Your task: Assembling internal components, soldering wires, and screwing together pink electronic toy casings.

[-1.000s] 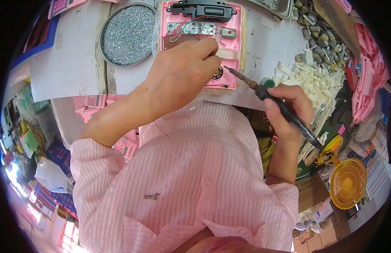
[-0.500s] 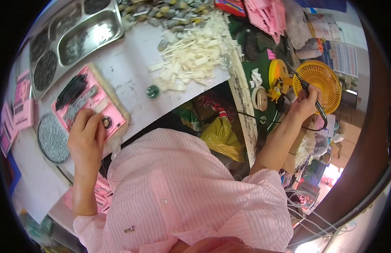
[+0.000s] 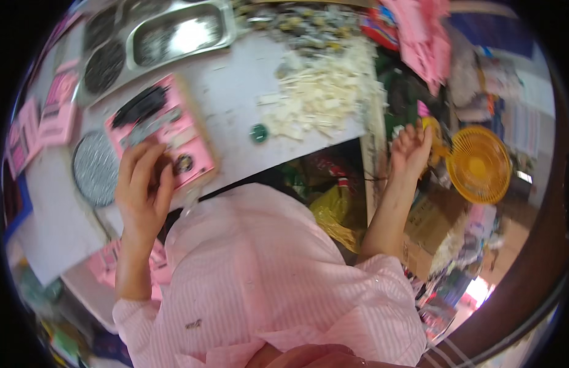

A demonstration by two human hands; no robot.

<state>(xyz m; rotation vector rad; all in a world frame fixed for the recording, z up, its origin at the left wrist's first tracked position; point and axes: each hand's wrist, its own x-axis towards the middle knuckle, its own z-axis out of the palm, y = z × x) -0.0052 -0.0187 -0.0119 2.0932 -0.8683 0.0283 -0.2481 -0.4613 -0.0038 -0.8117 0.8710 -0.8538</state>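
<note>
On the table at left lies a pink plastic housing (image 3: 195, 129), fitted with a black piece (image 3: 140, 105), a grey strip (image 3: 150, 127) and a small round part (image 3: 184, 162). My left hand (image 3: 143, 184) is over its near edge, fingers bent and thumb apart, with no object visible between them; the fingertips are partly hidden. My right hand (image 3: 410, 147) is raised at the right beside the yellow stand (image 3: 437, 138), palm up, fingers loosely spread and nothing in it. The soldering iron cannot be made out.
A round dish of small metal parts (image 3: 95, 168) sits left of the housing, below a steel compartment tray (image 3: 132, 64). White plastic pieces (image 3: 324, 92) are heaped at the far middle, near a green round object (image 3: 259, 133). A yellow basket (image 3: 479, 165) stands at right.
My right hand has let go of the soldering iron and moved left, turning palm up. My left hand has loosened over the housing, its thumb moving away from the fingers. The view has shifted.
</note>
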